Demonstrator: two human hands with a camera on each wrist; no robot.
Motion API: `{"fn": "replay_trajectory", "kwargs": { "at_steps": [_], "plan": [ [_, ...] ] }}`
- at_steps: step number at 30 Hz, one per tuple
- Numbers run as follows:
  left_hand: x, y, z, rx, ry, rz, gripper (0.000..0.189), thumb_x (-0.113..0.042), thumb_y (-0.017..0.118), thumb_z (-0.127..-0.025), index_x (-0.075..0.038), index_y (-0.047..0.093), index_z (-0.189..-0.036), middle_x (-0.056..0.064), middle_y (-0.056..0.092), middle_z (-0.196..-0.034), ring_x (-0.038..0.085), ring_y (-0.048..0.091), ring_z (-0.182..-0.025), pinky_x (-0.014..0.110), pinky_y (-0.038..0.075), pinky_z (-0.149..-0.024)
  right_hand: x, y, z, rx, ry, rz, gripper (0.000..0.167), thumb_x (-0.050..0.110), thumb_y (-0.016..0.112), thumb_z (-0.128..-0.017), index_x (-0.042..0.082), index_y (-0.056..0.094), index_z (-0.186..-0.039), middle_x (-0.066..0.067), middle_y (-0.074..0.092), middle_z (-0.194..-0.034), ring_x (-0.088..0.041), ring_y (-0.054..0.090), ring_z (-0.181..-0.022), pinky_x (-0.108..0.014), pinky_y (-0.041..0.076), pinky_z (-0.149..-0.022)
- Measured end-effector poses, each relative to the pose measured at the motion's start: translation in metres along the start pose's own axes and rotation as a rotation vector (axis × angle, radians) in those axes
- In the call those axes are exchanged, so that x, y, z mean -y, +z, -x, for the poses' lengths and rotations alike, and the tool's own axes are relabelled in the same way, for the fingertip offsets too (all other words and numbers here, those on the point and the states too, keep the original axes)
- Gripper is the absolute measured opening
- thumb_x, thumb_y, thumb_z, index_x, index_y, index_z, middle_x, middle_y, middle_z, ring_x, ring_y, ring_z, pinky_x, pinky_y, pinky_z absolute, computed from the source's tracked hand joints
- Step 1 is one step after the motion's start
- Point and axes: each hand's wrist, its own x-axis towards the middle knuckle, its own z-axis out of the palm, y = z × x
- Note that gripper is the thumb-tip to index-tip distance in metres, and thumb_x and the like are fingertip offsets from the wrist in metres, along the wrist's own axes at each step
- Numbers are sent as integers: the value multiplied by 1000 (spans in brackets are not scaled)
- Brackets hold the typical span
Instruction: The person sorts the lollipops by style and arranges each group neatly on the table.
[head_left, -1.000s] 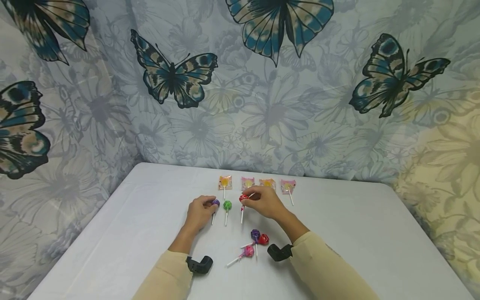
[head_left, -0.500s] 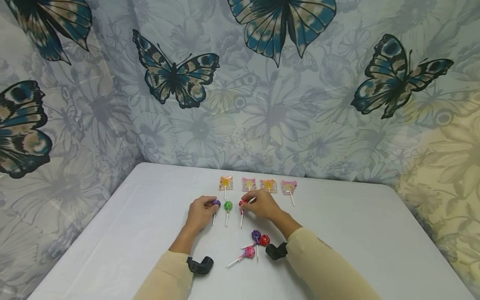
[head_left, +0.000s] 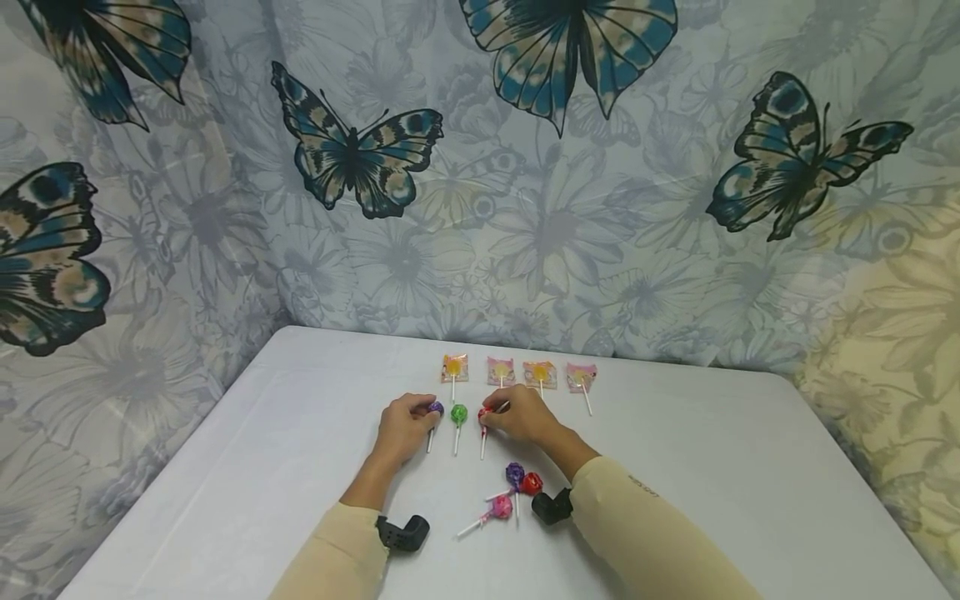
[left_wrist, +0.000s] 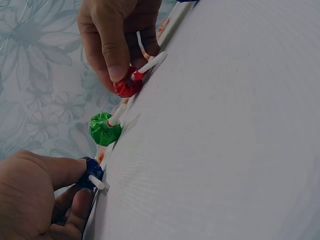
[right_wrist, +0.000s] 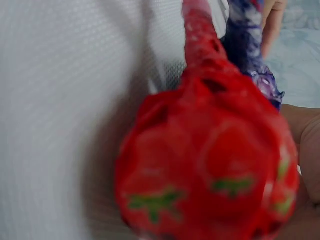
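Red lollipop (left_wrist: 128, 87) shifted nearer green one (left_wrist: 104, 130), pinched between right fingers (left_wrist: 114, 59).

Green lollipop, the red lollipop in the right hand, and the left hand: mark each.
Green lollipop (left_wrist: 104, 131): left wrist view, on its wrapped round head.
Held red lollipop (left_wrist: 128, 89): left wrist view, on its wrapped head.
Left hand (head_left: 401, 427): head view, on the back of the hand.

From my end, the right hand (head_left: 521, 414) covers part of the far red lollipop (head_left: 482, 413) and the left hand (head_left: 403, 427) hides some of the far purple lollipop (head_left: 437, 407). Right wrist cam's got the near red lollipop (right_wrist: 210, 170) blurry and cut off. Sleeve print (head_left: 642, 486)? Too tiny for me.
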Motion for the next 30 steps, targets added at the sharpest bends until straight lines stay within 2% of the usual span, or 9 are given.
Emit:
{"fn": "replay_trajectory", "kwargs": {
  "at_steps": [7, 16, 20, 30],
  "plan": [
    [1, 0, 1, -5, 16, -2, 26, -2, 71, -84, 1, 70, -110, 3, 64, -87, 15, 58, -76, 27, 50, -66, 3, 0, 0, 17, 20, 5, 17, 19, 76, -84, 10, 74, -99, 4, 68, -92, -14, 60, -81, -27, 51, -67],
    [-1, 0, 0, -2, 0, 3, 26, -3, 71, -85, 0, 70, -111, 3, 64, -87, 15, 59, -77, 28, 50, -68, 3, 0, 1, 7, 5, 1, 18, 17, 75, -84, 9, 73, -99, 1, 69, -95, -15, 61, -81, -26, 51, -64],
    [0, 1, 1, 0, 8, 10, 26, -3, 71, -85, 0, 70, -111, 3, 64, -87, 15, 59, -77, 28, 50, -68, 1, 0, 3, 3, 23, -14, 19, 17, 75, -84, 8, 72, -101, 0, 68, -95, -16, 62, -83, -26, 51, -63],
    [0, -1, 1, -4, 26, -4, 26, -2, 71, -85, 1, 70, -111, 4, 64, -88, 15, 59, -78, 29, 51, -69, 10, -12, 17, -24, 61, -40, 25, 22, 75, -84, 11, 72, -106, 0, 66, -97, -17, 63, -84, -30, 52, -62]
  ]
}}
